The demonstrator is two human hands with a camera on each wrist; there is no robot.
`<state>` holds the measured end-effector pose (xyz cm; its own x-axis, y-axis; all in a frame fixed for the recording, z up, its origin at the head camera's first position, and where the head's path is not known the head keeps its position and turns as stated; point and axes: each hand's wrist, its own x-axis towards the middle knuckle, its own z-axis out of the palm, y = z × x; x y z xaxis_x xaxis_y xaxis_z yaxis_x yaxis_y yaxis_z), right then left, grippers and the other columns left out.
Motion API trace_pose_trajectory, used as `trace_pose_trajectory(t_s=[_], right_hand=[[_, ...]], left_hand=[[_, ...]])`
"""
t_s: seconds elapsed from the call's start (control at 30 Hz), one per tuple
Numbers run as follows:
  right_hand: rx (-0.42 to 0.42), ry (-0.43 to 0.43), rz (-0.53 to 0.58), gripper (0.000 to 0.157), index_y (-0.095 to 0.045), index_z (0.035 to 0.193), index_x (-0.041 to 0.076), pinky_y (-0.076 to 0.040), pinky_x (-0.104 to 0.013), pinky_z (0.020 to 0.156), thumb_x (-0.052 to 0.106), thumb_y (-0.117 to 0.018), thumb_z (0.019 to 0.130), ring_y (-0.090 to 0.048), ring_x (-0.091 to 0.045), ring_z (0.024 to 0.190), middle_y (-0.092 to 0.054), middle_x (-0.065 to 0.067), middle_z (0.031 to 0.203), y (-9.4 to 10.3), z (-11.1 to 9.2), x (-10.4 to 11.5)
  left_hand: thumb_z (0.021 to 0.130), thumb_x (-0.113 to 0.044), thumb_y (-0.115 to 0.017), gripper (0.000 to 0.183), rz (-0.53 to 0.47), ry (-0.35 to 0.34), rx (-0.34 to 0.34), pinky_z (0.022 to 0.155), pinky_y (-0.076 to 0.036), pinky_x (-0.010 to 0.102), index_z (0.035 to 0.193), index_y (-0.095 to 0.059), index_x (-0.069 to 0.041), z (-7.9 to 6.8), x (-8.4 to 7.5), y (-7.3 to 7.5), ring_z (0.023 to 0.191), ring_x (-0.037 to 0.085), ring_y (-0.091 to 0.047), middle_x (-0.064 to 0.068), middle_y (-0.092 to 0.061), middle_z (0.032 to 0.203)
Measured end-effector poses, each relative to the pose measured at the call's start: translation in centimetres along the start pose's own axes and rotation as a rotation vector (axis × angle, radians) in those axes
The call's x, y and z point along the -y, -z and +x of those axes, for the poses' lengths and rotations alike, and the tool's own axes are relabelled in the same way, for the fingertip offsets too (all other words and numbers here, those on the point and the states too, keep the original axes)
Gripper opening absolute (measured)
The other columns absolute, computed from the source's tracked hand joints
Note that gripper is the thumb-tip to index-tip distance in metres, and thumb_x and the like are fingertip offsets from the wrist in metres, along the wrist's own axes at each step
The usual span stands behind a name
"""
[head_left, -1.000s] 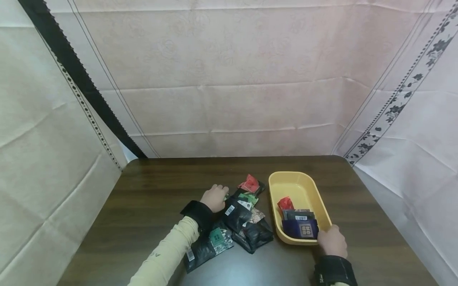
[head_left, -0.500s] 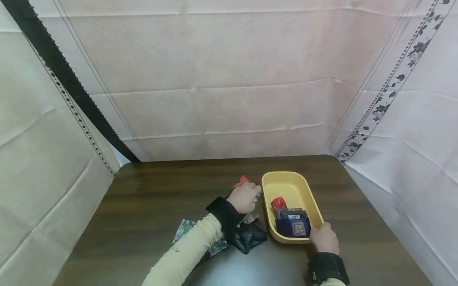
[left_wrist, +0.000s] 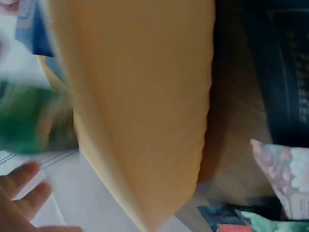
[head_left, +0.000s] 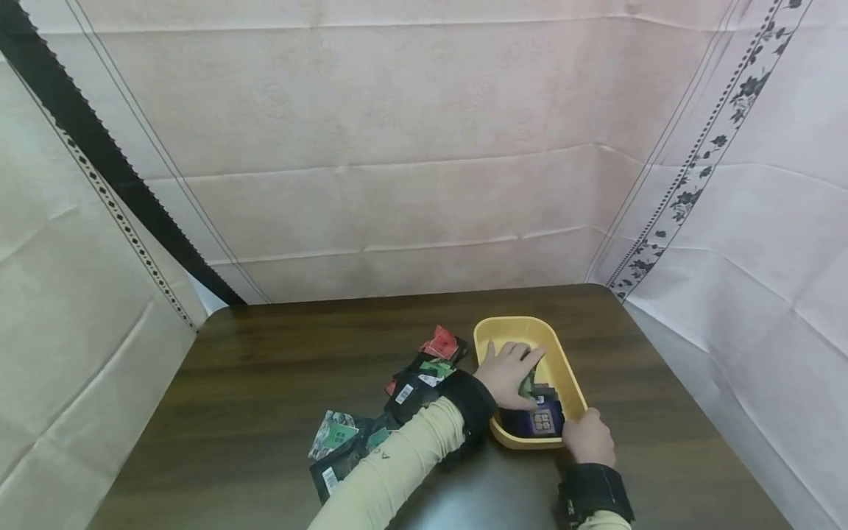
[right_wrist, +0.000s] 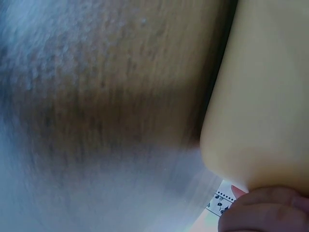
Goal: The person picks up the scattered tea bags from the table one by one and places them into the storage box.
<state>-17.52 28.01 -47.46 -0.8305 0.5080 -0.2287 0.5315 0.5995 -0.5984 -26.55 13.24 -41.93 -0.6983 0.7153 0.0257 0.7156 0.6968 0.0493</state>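
Note:
My left hand (head_left: 509, 375) is over the yellow plastic tray (head_left: 563, 361), its fingers spread. Beside its thumb is a green packet (head_left: 528, 384). In the left wrist view that green packet (left_wrist: 29, 118) is blurred and stands apart from the spread fingers (left_wrist: 36, 198), just past the tray wall (left_wrist: 145, 106). A dark blue packet (head_left: 542, 422) leans at the near end inside the tray; the left hand hides part of the contents. My right hand (head_left: 588, 439) grips the tray's near right corner, with curled fingers (right_wrist: 265, 212) at the rim in the right wrist view.
Left of the tray lies a loose pile of dark packets (head_left: 407, 397), partly under the left forearm. A red-topped packet (head_left: 440, 343) is at its far end, and a patterned one (head_left: 331, 434) at its left. White cloth (head_left: 397, 147) hangs behind the brown table (head_left: 298, 353).
My left hand has moved right from the packet pile to over the tray, bringing the green packet, and its fingers have spread. The right hand stays on the tray's corner.

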Motion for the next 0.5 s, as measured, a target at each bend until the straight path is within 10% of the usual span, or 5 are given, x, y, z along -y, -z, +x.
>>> trace_pose_trajectory(t_s=[0.17,0.5], right_hand=[[0.001,0.030,-0.001,0.043,-0.036,0.114,-0.014,-0.040,-0.058,0.074,0.017,-0.040,0.085,-0.048,-0.055,0.094,-0.046,-0.041,0.107,-0.1,0.0,0.0],[-0.014,0.026,-0.003,0.042,-0.036,0.112,-0.014,-0.041,-0.058,0.072,0.017,-0.041,0.084,-0.048,-0.054,0.092,-0.047,-0.040,0.103,0.1,0.3,-0.4]], left_hand=[[0.061,-0.073,-0.060,0.114,-0.075,-0.020,0.031,0.106,-0.015,0.048,0.146,0.003,-0.031,-0.4,0.3,-0.3,0.138,0.022,-0.007,0.003,-0.010,0.152],[0.063,-0.071,-0.061,0.106,-0.135,0.021,0.028,0.105,-0.017,0.051,0.146,-0.007,-0.034,-2.3,1.6,-0.5,0.138,0.021,-0.008,0.000,-0.011,0.151]])
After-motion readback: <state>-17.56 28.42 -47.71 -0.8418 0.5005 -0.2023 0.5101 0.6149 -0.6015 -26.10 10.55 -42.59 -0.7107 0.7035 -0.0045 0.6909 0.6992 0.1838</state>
